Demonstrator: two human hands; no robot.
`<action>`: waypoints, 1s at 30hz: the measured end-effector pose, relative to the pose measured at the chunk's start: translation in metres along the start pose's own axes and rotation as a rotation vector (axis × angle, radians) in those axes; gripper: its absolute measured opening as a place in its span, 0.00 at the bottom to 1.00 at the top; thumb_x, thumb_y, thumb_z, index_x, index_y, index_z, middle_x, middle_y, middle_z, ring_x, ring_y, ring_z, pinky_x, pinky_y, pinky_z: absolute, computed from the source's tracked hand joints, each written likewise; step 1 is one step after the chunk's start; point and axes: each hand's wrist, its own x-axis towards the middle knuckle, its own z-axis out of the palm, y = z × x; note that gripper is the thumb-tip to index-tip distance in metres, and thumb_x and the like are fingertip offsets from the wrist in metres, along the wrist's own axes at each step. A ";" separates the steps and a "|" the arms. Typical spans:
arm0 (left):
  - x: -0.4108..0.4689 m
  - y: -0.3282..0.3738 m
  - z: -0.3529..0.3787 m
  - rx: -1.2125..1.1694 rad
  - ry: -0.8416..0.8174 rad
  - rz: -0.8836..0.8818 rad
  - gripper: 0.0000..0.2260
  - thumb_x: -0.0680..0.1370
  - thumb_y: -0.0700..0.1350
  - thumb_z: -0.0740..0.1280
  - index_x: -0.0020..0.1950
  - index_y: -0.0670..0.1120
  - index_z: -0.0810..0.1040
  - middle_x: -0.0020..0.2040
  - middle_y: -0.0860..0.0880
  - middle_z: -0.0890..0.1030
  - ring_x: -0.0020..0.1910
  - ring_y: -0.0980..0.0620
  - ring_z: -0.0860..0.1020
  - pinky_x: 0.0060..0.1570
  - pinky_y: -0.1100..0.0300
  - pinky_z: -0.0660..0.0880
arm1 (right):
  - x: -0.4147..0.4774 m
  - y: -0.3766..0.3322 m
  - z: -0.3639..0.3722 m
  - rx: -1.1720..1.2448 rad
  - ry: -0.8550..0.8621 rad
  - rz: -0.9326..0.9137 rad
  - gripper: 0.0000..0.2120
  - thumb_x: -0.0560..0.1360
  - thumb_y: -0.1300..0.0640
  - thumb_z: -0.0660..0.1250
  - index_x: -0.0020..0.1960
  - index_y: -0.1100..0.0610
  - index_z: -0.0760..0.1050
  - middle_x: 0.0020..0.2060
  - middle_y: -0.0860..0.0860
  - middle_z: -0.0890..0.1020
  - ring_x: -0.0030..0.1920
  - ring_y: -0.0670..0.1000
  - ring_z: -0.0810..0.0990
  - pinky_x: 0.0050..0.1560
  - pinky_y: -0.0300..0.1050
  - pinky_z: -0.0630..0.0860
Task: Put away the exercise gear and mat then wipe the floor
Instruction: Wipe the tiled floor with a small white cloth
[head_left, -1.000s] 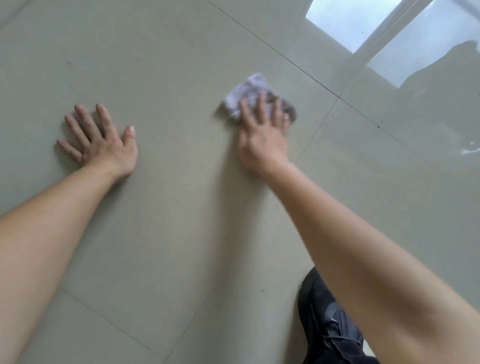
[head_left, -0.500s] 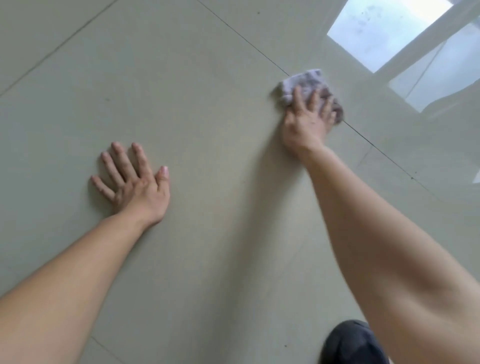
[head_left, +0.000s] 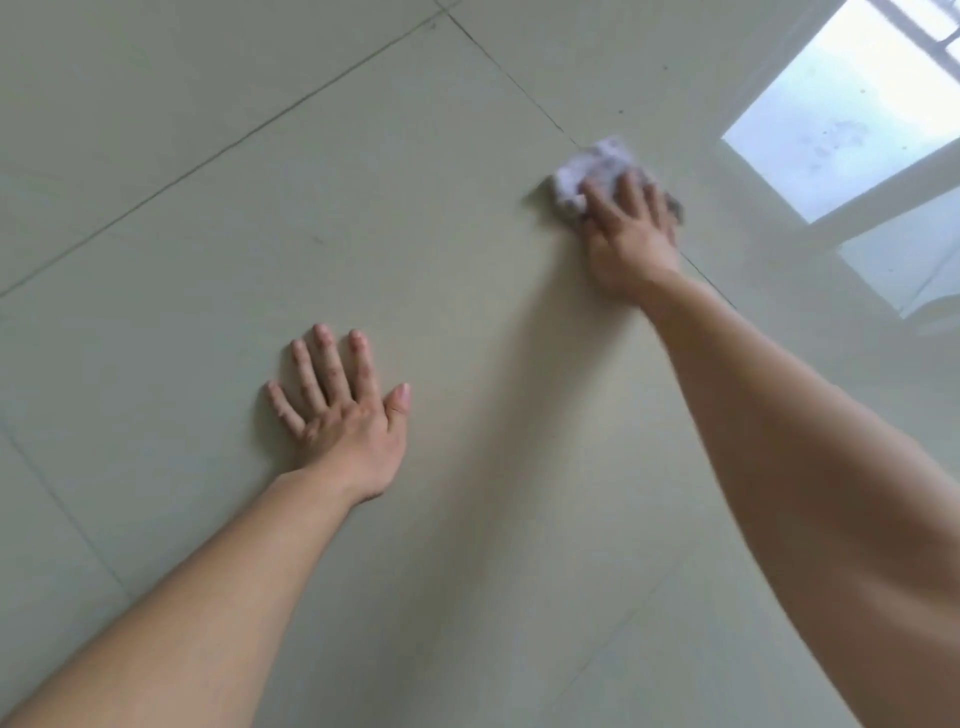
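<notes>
A crumpled whitish-grey cloth (head_left: 592, 169) lies on the pale green tiled floor (head_left: 467, 291), over a grout line at the upper right. My right hand (head_left: 628, 239) presses flat on the cloth with straight fingers and covers its near half. My left hand (head_left: 343, 415) rests palm down on the bare tile at centre left, fingers spread and holding nothing. No exercise gear or mat is in view.
A bright window reflection (head_left: 852, 119) shines on the glossy tiles at the upper right. Grout lines (head_left: 218, 150) cross the floor diagonally. Nothing else stands on the tiles in view.
My right hand has pushed the cloth farther away along the floor. The view has shifted forward, so both hands sit lower and more to the right; the dark shoe has left the view.
</notes>
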 end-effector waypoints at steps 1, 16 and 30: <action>0.001 0.000 -0.001 -0.005 -0.010 -0.002 0.32 0.81 0.60 0.46 0.79 0.49 0.34 0.77 0.43 0.30 0.76 0.42 0.30 0.70 0.36 0.34 | 0.011 -0.001 -0.006 0.031 -0.022 0.122 0.25 0.83 0.44 0.50 0.79 0.40 0.55 0.81 0.54 0.47 0.80 0.60 0.42 0.78 0.58 0.40; 0.000 -0.002 0.000 -0.052 -0.058 -0.004 0.32 0.72 0.65 0.29 0.69 0.51 0.21 0.69 0.47 0.19 0.72 0.43 0.23 0.67 0.39 0.26 | 0.038 -0.150 0.063 -0.105 -0.005 -0.866 0.20 0.78 0.53 0.63 0.69 0.50 0.76 0.72 0.64 0.71 0.71 0.71 0.69 0.71 0.64 0.64; -0.003 -0.005 0.010 -0.032 0.029 0.046 0.34 0.76 0.64 0.36 0.76 0.49 0.30 0.76 0.43 0.29 0.75 0.42 0.29 0.69 0.36 0.32 | 0.139 -0.214 0.029 -0.164 -0.044 -0.451 0.27 0.81 0.52 0.53 0.79 0.45 0.57 0.81 0.59 0.50 0.78 0.68 0.46 0.76 0.66 0.44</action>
